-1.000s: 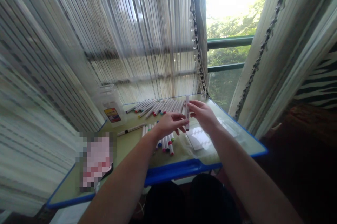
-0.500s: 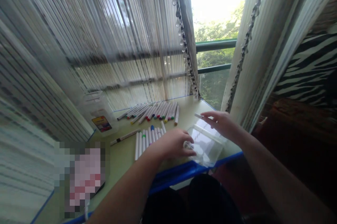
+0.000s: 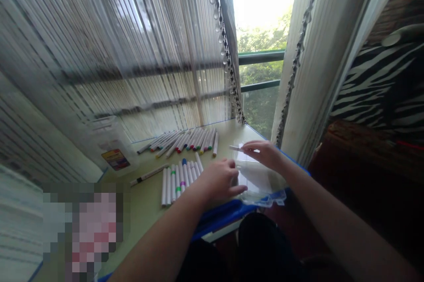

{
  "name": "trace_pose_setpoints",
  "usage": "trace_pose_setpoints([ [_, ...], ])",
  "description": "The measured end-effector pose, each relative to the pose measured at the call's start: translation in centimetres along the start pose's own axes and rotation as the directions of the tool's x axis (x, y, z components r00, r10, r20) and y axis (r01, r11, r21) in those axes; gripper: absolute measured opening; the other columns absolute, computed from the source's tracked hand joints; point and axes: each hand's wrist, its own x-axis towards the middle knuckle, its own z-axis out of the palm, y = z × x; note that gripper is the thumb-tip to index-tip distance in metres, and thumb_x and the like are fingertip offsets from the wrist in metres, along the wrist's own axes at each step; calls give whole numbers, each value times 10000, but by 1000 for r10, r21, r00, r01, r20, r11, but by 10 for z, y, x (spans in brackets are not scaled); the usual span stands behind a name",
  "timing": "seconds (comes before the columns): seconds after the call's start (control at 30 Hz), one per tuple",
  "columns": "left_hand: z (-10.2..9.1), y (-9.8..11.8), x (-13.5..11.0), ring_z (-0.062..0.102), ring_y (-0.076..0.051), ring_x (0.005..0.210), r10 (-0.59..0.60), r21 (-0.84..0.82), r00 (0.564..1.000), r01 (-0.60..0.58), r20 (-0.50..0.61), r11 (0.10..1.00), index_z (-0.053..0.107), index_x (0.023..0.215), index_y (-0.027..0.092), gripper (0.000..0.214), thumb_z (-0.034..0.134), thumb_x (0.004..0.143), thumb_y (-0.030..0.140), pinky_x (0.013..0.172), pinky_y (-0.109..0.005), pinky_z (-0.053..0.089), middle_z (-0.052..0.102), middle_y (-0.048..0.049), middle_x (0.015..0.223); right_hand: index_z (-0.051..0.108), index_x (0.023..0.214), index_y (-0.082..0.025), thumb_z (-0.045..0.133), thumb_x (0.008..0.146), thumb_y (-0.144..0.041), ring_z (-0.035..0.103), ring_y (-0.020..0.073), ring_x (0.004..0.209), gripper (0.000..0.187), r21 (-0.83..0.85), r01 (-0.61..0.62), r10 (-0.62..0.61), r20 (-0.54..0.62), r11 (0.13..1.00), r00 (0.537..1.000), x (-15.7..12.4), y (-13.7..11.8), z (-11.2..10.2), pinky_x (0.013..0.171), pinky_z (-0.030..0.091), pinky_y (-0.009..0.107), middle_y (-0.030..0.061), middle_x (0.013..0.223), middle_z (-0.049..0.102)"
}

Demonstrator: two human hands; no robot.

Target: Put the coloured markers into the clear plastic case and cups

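Observation:
My right hand [image 3: 263,153] pinches a slim white marker [image 3: 235,148] by one end, above the far part of a clear plastic case [image 3: 261,180]. The case lies at the table's front edge. At its left side is my left hand [image 3: 220,180], thumb apart from the curled fingers and reaching over the case; no marker shows in it. Left of that hand, partly covered by the forearm, white markers [image 3: 174,182] lie side by side, some with green, blue or purple bands. Behind them stretches a row of white markers [image 3: 198,140] with coloured ends.
A clear plastic container [image 3: 114,149] with a label stands at the back left. One marker with a dark band [image 3: 149,175] lies apart on the pale table [image 3: 142,211]. A blurred pink item [image 3: 94,229] is at front left. Striped curtains [image 3: 165,52] hang behind the table.
The view has shifted a little to the right. My right hand still holds the marker, now lying nearer level. The left hand's thumb and fingers show a wider gap.

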Motion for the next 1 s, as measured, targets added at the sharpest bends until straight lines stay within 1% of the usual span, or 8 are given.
trace_pose_setpoints([
  [0.17, 4, 1, 1, 577, -190, 727, -86, 3, 996, 86, 28, 996, 661, 772, 159, 393, 527, 801, 528, 652, -292, 429, 628, -82, 776, 733, 907, -223, 600, 809, -309, 659, 165, 704, 186, 40, -107, 105, 62, 993, 993, -7, 0, -4, 671, 509, 286, 49, 821, 730],
  [0.3, 7, -2, 0, 570, -168, 692, -103, -92, 994, 101, -21, 991, 650, 749, 174, 354, 581, 769, 520, 632, -271, 421, 626, -57, 759, 749, 847, -222, 627, 782, -280, 639, 155, 701, 149, 1, -86, 86, 88, 996, 992, -17, 0, 2, 686, 512, 281, 64, 778, 689],
  [0.4, 11, -8, 1, 556, -144, 662, -175, -194, 982, 159, -71, 968, 647, 781, 168, 336, 600, 769, 500, 612, -250, 416, 626, -49, 774, 734, 907, -224, 623, 761, -222, 630, 177, 817, 184, 0, -57, 56, 98, 998, 994, -19, -2, 1, 775, 511, 311, 70, 852, 689],
  [0.47, 14, -13, 3, 549, -131, 650, -245, -255, 964, 211, -106, 944, 643, 761, 159, 287, 567, 817, 429, 618, -242, 417, 624, -48, 763, 700, 999, -220, 612, 720, -159, 599, 204, 960, 299, 1, -29, 29, 89, 1000, 996, -20, -3, -3, 883, 476, 352, 72, 971, 685],
  [0.57, 19, -19, 7, 558, -136, 684, -312, -303, 938, 256, -154, 918, 659, 797, 149, 183, 570, 826, 307, 660, -247, 427, 630, -50, 779, 655, 1058, -198, 571, 658, -102, 558, 219, 1032, 420, -27, -67, 68, 40, 997, 997, -25, 0, -13, 928, 439, 372, 79, 1063, 640],
  [0.67, 23, -23, 10, 569, -146, 731, -326, -336, 934, 263, -148, 904, 681, 898, 158, 171, 611, 793, 273, 687, -255, 438, 637, -58, 861, 670, 922, -189, 519, 656, -86, 578, 193, 916, 324, -35, -131, 133, 59, 991, 989, -27, 3, -17, 845, 458, 327, 62, 945, 631],
  [0.73, 24, -25, 10, 575, -148, 753, -314, -349, 943, 257, -115, 901, 694, 878, 170, 148, 599, 797, 251, 705, -255, 442, 635, -57, 875, 671, 855, -190, 515, 656, -83, 574, 186, 877, 275, -43, -143, 146, 80, 989, 986, -27, 3, -17, 823, 452, 315, 50, 889, 637],
  [1.0, 26, -27, 12, 568, -144, 760, -295, -360, 946, 230, -136, 904, 678, 826, 153, 135, 548, 830, 191, 730, -260, 447, 625, -56, 844, 686, 827, -193, 564, 666, -74, 558, 189, 857, 235, -118, -155, 166, 85, 981, 982, -27, -4, -16, 829, 434, 317, 29, 830, 683],
])
